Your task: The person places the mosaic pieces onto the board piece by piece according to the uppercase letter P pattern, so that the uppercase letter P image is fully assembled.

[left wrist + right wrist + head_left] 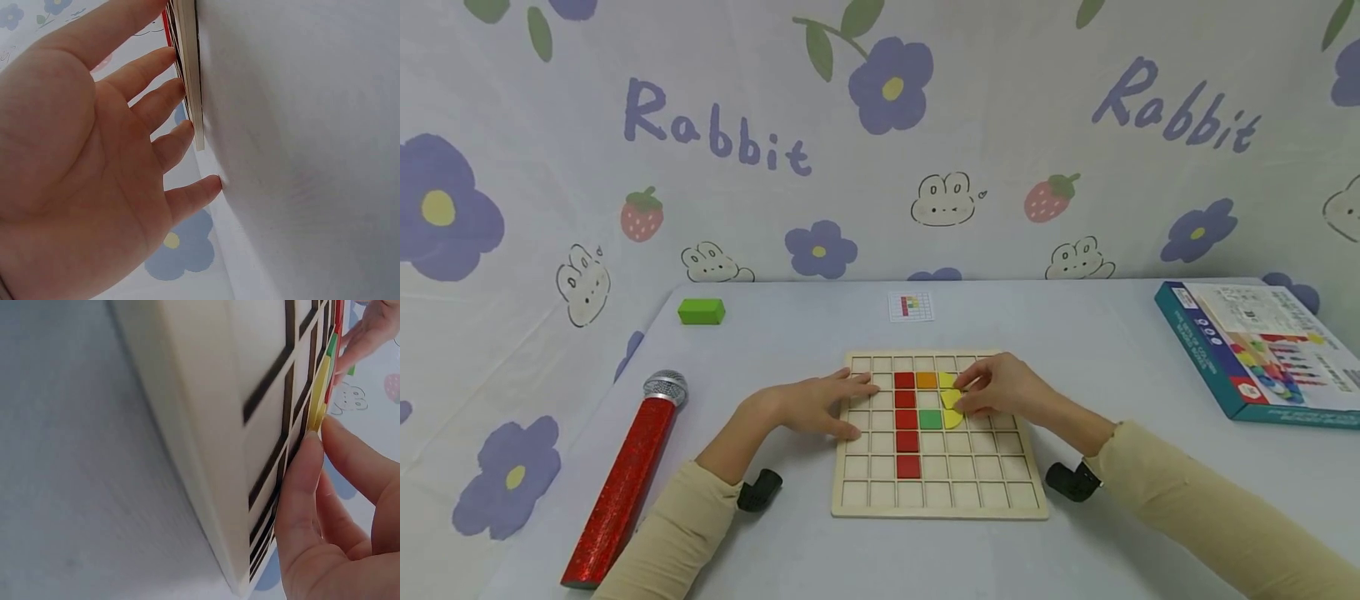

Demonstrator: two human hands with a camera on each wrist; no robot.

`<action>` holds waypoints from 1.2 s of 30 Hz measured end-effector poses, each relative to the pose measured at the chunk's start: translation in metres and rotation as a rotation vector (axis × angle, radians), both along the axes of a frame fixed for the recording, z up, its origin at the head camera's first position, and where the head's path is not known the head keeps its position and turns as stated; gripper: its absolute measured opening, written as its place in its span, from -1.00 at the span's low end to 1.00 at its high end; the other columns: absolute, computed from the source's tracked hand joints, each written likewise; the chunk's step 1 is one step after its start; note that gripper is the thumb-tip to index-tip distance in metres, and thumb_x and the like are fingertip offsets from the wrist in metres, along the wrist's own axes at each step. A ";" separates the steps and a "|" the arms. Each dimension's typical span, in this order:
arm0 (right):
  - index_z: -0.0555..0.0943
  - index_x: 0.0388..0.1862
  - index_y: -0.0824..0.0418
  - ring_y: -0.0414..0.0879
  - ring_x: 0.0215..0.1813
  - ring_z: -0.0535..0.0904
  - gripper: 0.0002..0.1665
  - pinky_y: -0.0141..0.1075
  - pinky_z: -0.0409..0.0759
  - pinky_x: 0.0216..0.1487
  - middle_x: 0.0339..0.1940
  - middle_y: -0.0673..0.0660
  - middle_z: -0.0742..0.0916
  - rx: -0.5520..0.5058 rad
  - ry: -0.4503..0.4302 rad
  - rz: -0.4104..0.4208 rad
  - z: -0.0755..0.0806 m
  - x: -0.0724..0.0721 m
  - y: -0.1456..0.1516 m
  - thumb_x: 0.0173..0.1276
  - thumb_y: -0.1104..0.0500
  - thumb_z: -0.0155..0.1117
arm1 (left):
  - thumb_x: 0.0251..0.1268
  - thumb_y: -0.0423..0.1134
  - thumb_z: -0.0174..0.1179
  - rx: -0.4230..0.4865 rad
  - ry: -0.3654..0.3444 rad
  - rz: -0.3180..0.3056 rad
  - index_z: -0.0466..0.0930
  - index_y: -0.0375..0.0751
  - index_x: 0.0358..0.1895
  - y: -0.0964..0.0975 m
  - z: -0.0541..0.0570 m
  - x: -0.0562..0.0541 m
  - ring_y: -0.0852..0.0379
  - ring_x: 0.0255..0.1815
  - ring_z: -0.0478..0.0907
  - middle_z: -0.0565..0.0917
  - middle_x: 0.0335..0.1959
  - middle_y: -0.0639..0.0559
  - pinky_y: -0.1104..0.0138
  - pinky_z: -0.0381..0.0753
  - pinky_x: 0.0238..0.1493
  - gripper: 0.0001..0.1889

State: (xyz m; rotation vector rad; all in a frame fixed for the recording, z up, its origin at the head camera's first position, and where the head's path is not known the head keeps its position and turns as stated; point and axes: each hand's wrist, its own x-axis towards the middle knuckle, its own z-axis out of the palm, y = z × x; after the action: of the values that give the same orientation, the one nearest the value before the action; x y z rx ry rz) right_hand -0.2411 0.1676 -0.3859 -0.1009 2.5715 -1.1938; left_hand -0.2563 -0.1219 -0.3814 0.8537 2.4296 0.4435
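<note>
A wooden grid board lies on the table, with a column of red squares, an orange square and a green square in its cells. My right hand is over the upper right of the board, thumb and fingertip pinching a thin yellow piece with a curved edge. More yellow shows just above and below it, partly covered by the fingers; in the right wrist view, yellow pieces lie right at the fingertips. My left hand rests with spread fingers at the board's left edge.
A small pattern card lies behind the board. At the left are a green block and a red glittery microphone. A teal-sided game box lies at the right. A printed cloth hangs behind the table.
</note>
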 end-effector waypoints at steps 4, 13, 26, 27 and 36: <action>0.65 -0.12 0.32 -0.13 -0.48 0.54 -0.68 -0.37 0.56 -0.42 -0.41 0.13 0.63 0.013 0.012 0.005 -0.001 0.000 0.001 0.15 0.23 0.45 | 0.29 -0.03 0.22 0.003 0.001 -0.001 0.16 0.07 0.48 0.000 -0.002 -0.001 0.02 0.52 -0.27 0.01 0.52 0.15 -0.04 -0.07 0.39 -0.29; 0.64 -0.09 0.34 -0.11 -0.44 0.58 -0.70 -0.35 0.61 -0.36 -0.35 0.13 0.68 -0.032 -0.036 -0.025 -0.003 -0.003 0.003 0.24 0.21 0.38 | 0.29 -0.02 0.23 0.011 -0.010 0.007 0.15 0.10 0.48 0.001 -0.002 0.000 0.04 0.52 -0.28 0.00 0.52 0.17 -0.02 -0.07 0.40 -0.28; 0.40 0.29 0.35 0.01 -0.06 0.59 -0.41 -0.22 0.56 0.01 0.06 0.23 0.61 -0.241 -0.098 0.073 -0.006 -0.003 0.024 0.41 0.03 0.19 | 0.32 -0.06 0.21 0.041 0.056 -0.007 0.18 0.03 0.47 -0.003 -0.003 -0.004 -0.04 0.51 -0.16 0.07 0.51 0.08 -0.02 0.00 0.38 -0.32; 0.39 0.30 0.33 0.03 0.02 0.56 -0.39 -0.17 0.53 0.07 0.11 0.24 0.59 -0.229 -0.053 0.097 -0.005 -0.001 0.027 0.42 0.00 0.18 | 0.32 -0.06 0.20 0.059 0.088 -0.007 0.19 0.00 0.46 -0.004 -0.003 -0.004 -0.05 0.51 -0.12 0.10 0.50 0.05 -0.03 0.02 0.38 -0.33; 0.38 0.38 0.17 0.34 0.45 0.00 -0.27 0.24 -0.04 0.34 0.45 0.30 0.28 0.594 0.519 0.441 0.007 0.010 0.084 0.34 -0.16 0.20 | 0.47 0.00 -0.02 0.141 0.487 0.076 0.15 -0.12 0.48 0.000 0.004 -0.011 -0.12 0.49 -0.09 0.13 0.48 -0.06 -0.13 -0.16 0.38 -0.39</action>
State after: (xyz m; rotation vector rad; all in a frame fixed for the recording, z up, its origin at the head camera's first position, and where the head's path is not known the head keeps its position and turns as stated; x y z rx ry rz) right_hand -0.2311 0.2516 -0.3791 -0.8838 2.9828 -0.2375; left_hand -0.2678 -0.1218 -0.3773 1.0280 2.9114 0.4846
